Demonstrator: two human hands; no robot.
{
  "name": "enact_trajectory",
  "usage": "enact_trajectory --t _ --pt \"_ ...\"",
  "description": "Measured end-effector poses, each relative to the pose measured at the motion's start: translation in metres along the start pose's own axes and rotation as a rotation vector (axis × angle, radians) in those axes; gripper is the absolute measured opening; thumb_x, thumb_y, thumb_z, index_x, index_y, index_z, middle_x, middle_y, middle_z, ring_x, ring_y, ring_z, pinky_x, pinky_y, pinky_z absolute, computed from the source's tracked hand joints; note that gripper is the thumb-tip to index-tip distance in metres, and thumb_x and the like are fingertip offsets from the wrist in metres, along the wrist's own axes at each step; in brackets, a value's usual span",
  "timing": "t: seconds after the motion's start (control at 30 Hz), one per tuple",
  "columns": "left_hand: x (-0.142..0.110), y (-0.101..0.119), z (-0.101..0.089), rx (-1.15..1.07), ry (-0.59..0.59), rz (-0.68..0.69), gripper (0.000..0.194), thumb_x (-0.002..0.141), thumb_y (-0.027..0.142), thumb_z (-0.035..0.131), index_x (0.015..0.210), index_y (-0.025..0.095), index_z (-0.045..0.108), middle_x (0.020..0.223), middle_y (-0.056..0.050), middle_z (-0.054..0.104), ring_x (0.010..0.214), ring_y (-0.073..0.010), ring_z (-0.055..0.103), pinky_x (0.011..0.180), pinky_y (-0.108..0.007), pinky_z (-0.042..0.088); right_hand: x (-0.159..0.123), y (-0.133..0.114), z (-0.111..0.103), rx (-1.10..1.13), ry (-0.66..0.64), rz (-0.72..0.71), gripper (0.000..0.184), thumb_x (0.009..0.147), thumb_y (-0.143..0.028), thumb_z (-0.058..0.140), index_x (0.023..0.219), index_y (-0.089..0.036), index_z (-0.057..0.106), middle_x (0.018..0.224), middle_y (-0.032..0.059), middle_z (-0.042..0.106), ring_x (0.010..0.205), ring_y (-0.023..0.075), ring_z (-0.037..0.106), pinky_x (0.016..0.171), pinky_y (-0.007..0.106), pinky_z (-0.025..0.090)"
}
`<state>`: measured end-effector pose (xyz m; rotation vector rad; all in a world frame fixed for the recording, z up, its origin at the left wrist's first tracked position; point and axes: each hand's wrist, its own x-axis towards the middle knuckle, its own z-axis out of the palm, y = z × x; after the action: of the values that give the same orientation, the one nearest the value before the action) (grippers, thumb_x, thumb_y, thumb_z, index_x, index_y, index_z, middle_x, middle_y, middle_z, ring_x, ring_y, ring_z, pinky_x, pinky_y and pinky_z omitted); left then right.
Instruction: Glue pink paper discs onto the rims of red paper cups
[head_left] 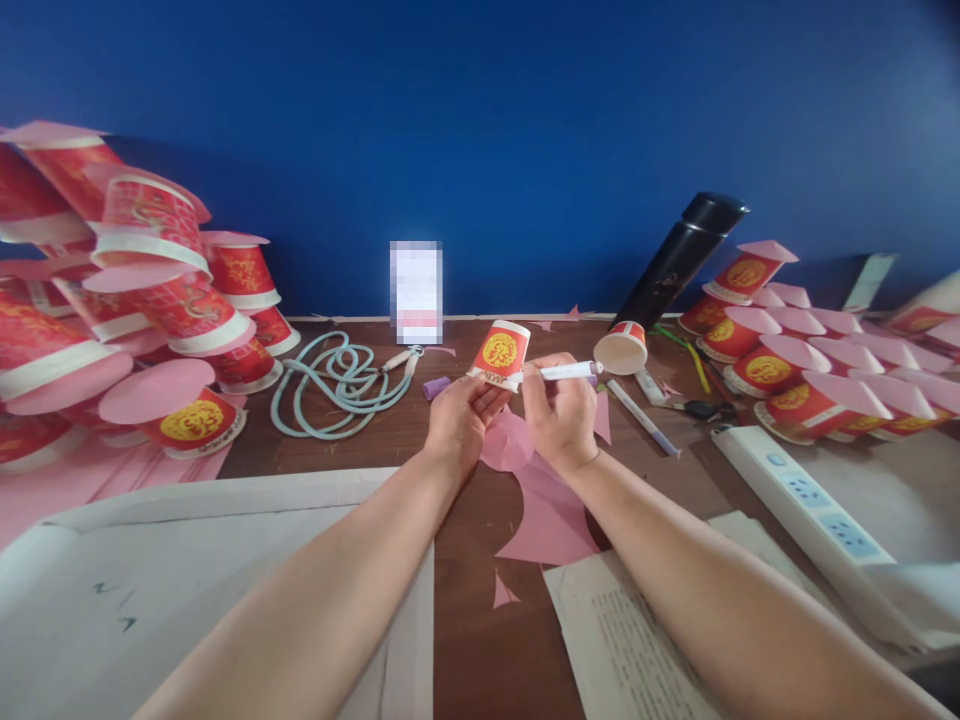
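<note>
The person's left hand (463,418) is cradling a tapered paper cup (501,348) above the table (465,610), its fingers closing around the lower edge. The cup is tilting a little and showing a smooth red wall, a round yellow emblem and a pale band with dark lettering. The right hand's (561,415) fingers are gripping a slim white marker (566,371), which is lying nearly level with its working end at the band; whether the tip is touching cannot be told.

Beneath the hands, a flat pink paper disc (508,445) is resting beside a curved, sharp-cornered pink offcut (551,510) on the brown tabletop. A short purple cylinder (435,388) is lying just left of the left hand, near a loosely looped, pale blue cord (330,385). Beyond the right hand, another cup (621,350) is lying on its side near a glossy black bottle (679,260), which is leaning. Red cups topped with thin pink paper are crowding both sides, the left group (154,220) piling higher than the right group (817,370).
</note>
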<state>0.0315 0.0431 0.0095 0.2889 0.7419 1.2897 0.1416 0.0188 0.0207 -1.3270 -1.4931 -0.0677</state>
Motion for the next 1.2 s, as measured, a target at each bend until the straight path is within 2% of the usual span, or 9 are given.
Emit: enact_trajectory --t 0.53,0.7,1.2 --pt "0.0009 -0.0007 -0.0013 -0.001 0.003 0.009 0.007 0.072 0.006 0.056 0.076 0.011 0.06 0.077 -0.01 0.071 0.077 -0.0176 0.071 0.086 -0.031 0.055 0.0015 -0.0007 -0.0007 0.009 -0.012 0.043 0.015 0.088 -0.031 0.05 0.079 -0.021 0.056 0.075 0.0024 0.065 0.068 0.0168 0.062 0.067 0.03 0.049" --pt "0.0015 -0.0001 -0.001 -0.019 0.022 -0.007 0.008 0.073 0.005 0.055 0.072 0.011 0.059 0.072 -0.008 0.07 0.071 -0.0156 0.07 0.081 -0.03 0.056 0.0017 0.0003 -0.0003 0.001 -0.01 0.039 0.014 0.087 -0.031 0.05 0.078 -0.021 0.056 0.075 0.0027 0.065 0.07 0.0176 0.062 0.067 0.031 0.049" --pt "0.0002 0.0019 0.0007 -0.038 0.047 -0.024 0.012 0.075 0.004 0.052 0.07 0.011 0.06 0.067 -0.007 0.069 0.067 -0.0145 0.069 0.076 -0.027 0.057 0.0011 -0.001 -0.0001 0.003 0.003 0.029 0.014 0.087 -0.031 0.051 0.077 -0.021 0.056 0.073 0.0023 0.066 0.065 0.0166 0.061 0.063 0.03 0.048"
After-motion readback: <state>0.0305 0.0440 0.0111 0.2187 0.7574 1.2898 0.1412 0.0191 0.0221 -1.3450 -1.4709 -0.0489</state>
